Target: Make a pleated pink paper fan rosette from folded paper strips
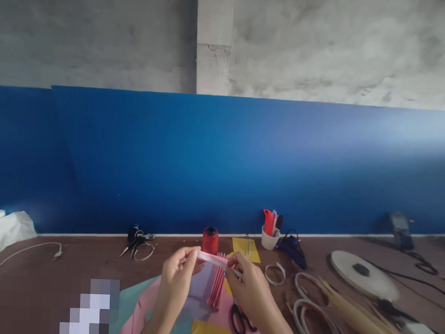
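Observation:
My left hand point(177, 277) and my right hand point(249, 289) are raised over the brown table point(58, 283), fingers pinched on the two ends of a thin white strip point(214, 258) stretched between them. Behind the strip hangs a pink pleated paper piece point(217, 283); which hand supports it is unclear. Below the hands lie sheets of pink, teal and yellow paper point(145, 300) and black-handled scissors point(241, 321).
A red thread spool point(210, 239), yellow sheet point(246, 249), white cup of tools point(270, 232), keys point(137, 242), white rings point(275, 273), a bundle of thin sticks point(359, 313), a white disc point(364, 279) and cables lie about. A blue board point(222, 162) backs the table.

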The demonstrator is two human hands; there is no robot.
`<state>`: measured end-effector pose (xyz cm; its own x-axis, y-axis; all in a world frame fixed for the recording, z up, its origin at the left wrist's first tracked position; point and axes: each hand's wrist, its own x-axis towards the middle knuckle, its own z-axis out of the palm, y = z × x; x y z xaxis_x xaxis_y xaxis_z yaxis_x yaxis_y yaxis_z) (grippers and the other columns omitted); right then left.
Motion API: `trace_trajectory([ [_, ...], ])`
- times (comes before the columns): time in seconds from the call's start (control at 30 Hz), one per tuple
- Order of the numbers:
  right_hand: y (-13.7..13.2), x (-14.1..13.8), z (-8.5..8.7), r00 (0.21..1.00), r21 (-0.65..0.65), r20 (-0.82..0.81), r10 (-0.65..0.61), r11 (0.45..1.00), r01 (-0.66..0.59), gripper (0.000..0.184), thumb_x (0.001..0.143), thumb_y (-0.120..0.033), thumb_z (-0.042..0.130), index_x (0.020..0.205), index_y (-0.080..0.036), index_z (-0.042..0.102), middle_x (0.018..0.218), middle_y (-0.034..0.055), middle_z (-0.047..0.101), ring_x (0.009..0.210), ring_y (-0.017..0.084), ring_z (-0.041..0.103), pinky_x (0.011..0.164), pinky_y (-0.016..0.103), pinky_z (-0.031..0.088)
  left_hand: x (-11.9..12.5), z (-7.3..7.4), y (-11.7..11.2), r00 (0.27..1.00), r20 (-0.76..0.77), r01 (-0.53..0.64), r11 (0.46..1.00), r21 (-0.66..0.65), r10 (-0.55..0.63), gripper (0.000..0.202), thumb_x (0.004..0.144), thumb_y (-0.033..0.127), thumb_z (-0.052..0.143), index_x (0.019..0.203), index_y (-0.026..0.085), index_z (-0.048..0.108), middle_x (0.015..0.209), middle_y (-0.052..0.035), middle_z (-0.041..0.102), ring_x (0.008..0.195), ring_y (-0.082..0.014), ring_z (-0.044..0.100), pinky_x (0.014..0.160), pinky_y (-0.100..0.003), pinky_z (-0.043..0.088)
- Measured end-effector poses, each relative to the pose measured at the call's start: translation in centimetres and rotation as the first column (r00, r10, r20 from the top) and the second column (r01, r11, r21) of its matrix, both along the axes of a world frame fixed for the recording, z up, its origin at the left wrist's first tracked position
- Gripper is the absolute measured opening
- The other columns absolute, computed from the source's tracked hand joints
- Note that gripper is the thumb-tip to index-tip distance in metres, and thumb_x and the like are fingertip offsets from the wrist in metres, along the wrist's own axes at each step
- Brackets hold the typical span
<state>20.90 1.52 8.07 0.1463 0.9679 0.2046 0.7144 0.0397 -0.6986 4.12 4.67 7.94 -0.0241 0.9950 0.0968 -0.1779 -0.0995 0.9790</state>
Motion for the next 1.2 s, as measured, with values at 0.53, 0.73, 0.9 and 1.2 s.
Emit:
trace_trajectory([
  [0.53,0.0,0.2,-0.2,1.0,0.028,-0.026,0.009,1.0,-0.009,0.007,0.079,-0.023,0.044,0.075,-0.023,0.049,0.056,-0.0037,0.055,0.053,0.013,0.049,0.052,0.021,0.028,0.1,1.1,-0.5,0.993,0.098,0.08,0.993,-0.09,-0.071,0.043,0.065,0.05,0.071,0.087,0.014,0.068,0.081,-0.0065,0.073,0.08,-0.0223,0.069,0.074,-0.032,0.056],
  [0.73,-0.1,0.4,0.1,1.0,0.002,0.014,-0.01,1.0,0.01,0.007,0.078,-0.022,0.044,0.073,-0.023,0.05,0.052,-0.0048,0.052,0.051,0.013,0.048,0.05,0.021,0.026,0.0,1.0,-0.3,0.997,0.009,0.073,0.996,-0.042,-0.073,0.045,0.064,0.054,0.069,0.085,0.014,0.068,0.08,-0.0064,0.073,0.081,-0.024,0.069,0.074,-0.034,0.056],
  [0.9,0.1,0.4,-0.1,0.999,-0.015,-0.052,0.004,1.0,-0.005,0.007,0.077,-0.022,0.045,0.072,-0.022,0.05,0.056,-0.0046,0.054,0.051,0.012,0.046,0.05,0.021,0.026,-0.1,1.1,-0.5,0.994,-0.007,0.107,0.994,-0.022,-0.107,0.043,0.067,0.052,0.067,0.086,0.014,0.068,0.081,-0.0063,0.073,0.08,-0.0236,0.069,0.075,-0.033,0.056],
  [1.2,0.3,0.7,-0.4,0.989,-0.018,-0.136,0.058,0.998,-0.061,0.005,0.074,-0.021,0.046,0.074,-0.021,0.05,0.056,-0.0057,0.049,0.052,0.011,0.041,0.052,0.021,0.028,-0.2,1.4,-0.8,0.986,0.042,0.162,0.986,-0.027,-0.161,0.036,0.068,0.048,0.069,0.083,0.014,0.068,0.076,-0.0055,0.071,0.074,-0.0207,0.067,0.071,-0.032,0.055],
])
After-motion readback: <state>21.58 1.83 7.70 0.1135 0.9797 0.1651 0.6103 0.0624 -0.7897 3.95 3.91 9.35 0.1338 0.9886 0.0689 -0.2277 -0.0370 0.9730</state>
